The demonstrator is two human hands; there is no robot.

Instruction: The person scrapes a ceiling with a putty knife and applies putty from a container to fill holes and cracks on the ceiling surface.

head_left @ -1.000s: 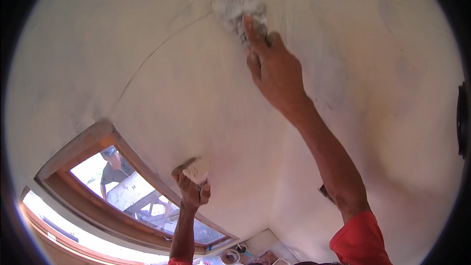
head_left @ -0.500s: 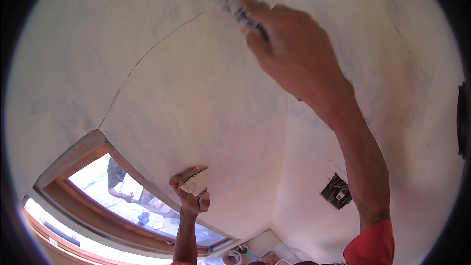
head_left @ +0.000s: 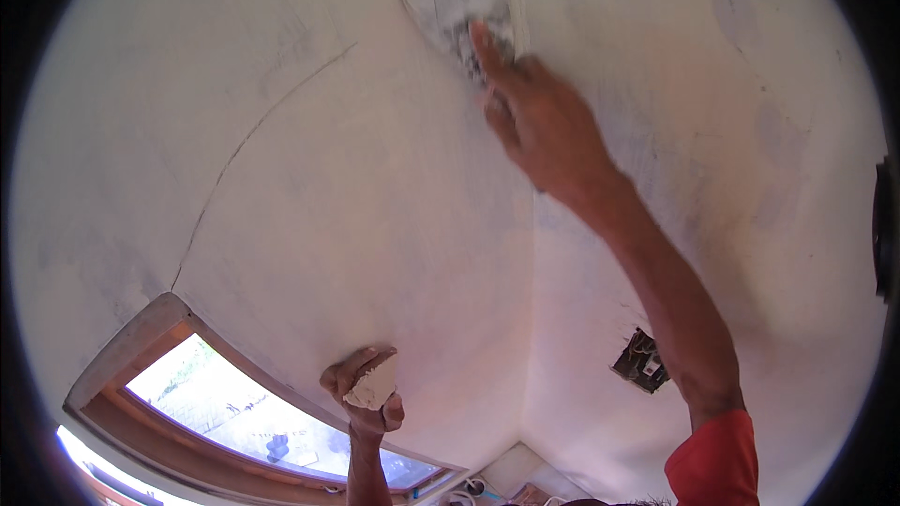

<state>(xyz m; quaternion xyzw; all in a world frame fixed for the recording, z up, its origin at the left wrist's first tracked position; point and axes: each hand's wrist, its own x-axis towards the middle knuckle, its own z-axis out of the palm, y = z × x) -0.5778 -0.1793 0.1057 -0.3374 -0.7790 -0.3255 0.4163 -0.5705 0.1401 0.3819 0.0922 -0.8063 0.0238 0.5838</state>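
My right hand (head_left: 553,131) reaches up and grips a putty knife (head_left: 455,5), its index finger stretched along the blade. The wide blade, smeared white and grey, lies against the pale plastered wall (head_left: 356,197); its handle is mostly hidden in my fist. Lower down, near the window, my left hand (head_left: 364,420) is closed around a putty-coated scraper (head_left: 375,384) with a thick off-white lump on its face. Fingers cover most of what is under that lump. A thin dark crack (head_left: 244,145) runs through the wall left of the putty knife.
A wood-framed window (head_left: 169,319) fills the lower left. An open electrical box (head_left: 642,363) with wires showing sits in the wall beside my right forearm. Several items (head_left: 473,487) stand at the bottom edge. A dark object (head_left: 881,230) is at the far right.
My right hand has moved slightly down with the putty knife, whose blade now shows more fully. My left hand sits a little lower in view. The person seen through the window is no longer visible.
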